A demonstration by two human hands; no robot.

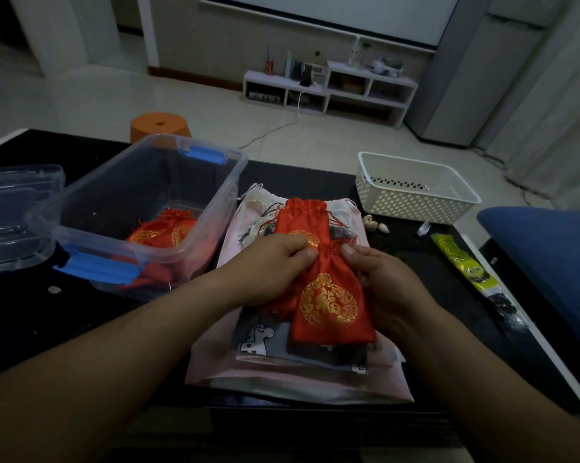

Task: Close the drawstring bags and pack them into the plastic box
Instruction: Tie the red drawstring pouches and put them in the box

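Both hands hold a red satin drawstring bag (332, 309) with a gold emblem, above a stack of bags at the table's middle. My left hand (268, 265) pinches its gathered neck from the left; my right hand (379, 279) pinches it from the right. A second red bag (303, 218) lies open just beyond, on pink and white bags (315, 372) and a grey unicorn-print bag (258, 339). The clear plastic box (81, 208) with blue latches stands to the left, with red bags (161, 232) inside.
The clear lid (11, 212) lies at the far left. A white perforated basket (415, 192) stands at the back right, with small shells (377, 225) and a yellow-green packet (462, 262) nearby. A blue cushion (549, 255) sits at the right; an orange stool (160, 127) stands behind the table.
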